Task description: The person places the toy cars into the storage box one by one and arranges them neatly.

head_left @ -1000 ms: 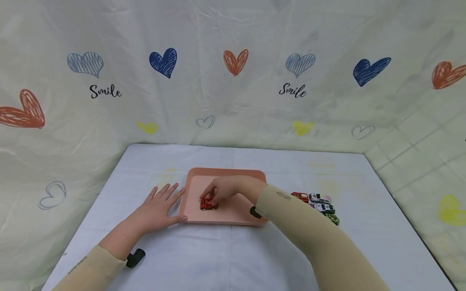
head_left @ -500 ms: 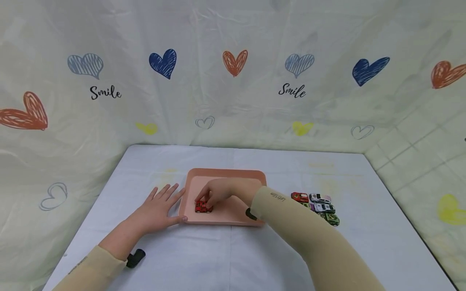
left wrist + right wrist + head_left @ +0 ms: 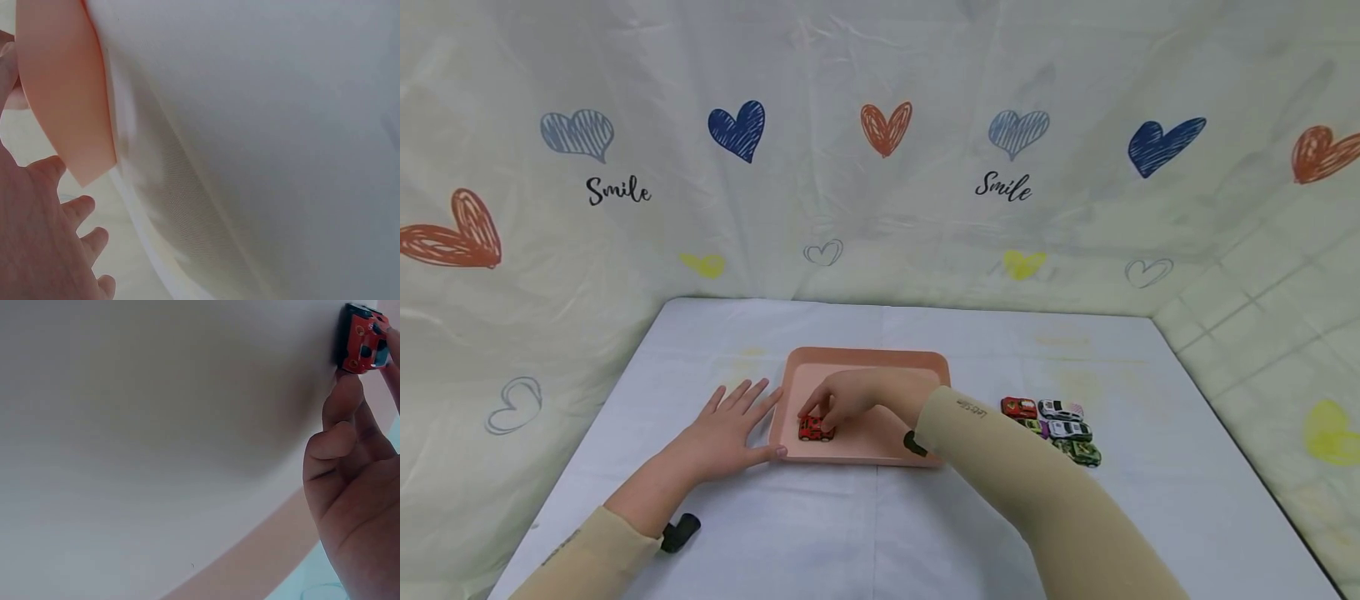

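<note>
Tray, one: salmon-pink, rectangular, round-cornered [image 3: 868, 357], lying near the middle of the white-covered tabletop [image 3: 820, 533].

Toy car, red with black markings, one [image 3: 814, 430]: inside the tray, close to its near left corner. Right hand [image 3: 859, 392]: thumb and fingers pinching this car.

Left hand [image 3: 721, 437]: fingers straight and spread, thumb and index finger at the tray's left edge; nothing gripped. The hands are apart.

Further toy cars, a close cluster on the tabletop between tray and right edge: second red car [image 3: 1018, 407]; white car with pink end [image 3: 1062, 409]; black-and-white car [image 3: 1070, 430]; green camouflage car [image 3: 1086, 453]; yellow-green and purple car [image 3: 1036, 427], partly hidden by the beige right sleeve [image 3: 1037, 475].

Backdrop: pale sheet beyond the tabletop's far edge, printed with hearts [image 3: 737, 132] and "Smile".
</note>
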Available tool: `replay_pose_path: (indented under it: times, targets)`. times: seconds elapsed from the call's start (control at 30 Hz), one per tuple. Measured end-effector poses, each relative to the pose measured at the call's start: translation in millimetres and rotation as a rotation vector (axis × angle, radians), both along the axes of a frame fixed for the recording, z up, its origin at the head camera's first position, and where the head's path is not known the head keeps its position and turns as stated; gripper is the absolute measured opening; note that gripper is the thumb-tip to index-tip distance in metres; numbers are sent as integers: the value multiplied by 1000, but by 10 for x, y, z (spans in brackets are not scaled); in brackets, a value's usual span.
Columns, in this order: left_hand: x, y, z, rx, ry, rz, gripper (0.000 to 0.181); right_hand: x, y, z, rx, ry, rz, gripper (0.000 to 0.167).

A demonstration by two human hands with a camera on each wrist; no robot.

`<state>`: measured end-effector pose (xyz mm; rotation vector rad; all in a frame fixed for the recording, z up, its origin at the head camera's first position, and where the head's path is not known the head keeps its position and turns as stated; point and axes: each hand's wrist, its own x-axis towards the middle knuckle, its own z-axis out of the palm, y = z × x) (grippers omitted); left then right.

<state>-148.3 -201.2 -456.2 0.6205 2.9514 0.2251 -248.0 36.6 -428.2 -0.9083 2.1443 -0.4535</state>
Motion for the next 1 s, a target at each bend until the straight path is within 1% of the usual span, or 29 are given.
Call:
replay_pose_path:
  times: [0.17, 0.4, 0.5, 0.57, 0.73, 0.9, 1.0]
  targets:
    - [6, 1, 7, -3, -5, 3, 97, 20, 18, 40, 0, -9, -15, 41]
    - [13, 4, 9, -4, -8, 8, 97, 4, 68, 67, -38, -39, -44, 40]
    - [5, 4, -11, -7, -11, 13, 96, -8, 98, 98, -64, -30, -48, 40]
    - [0, 9, -20, -6, -16, 17, 96, -15, 125, 125, -83, -17, -34, 40]
    - [-2, 20, 7, 3, -30, 23, 94, -21, 229, 213, -127, 18, -20, 39]
    - [-9, 13, 9, 36, -37, 20, 94, -35, 367, 296, -167, 30, -45, 41]
    - [-13, 17, -24, 41, -38, 23, 95, -43, 459, 335, -183, 45, -56, 43]
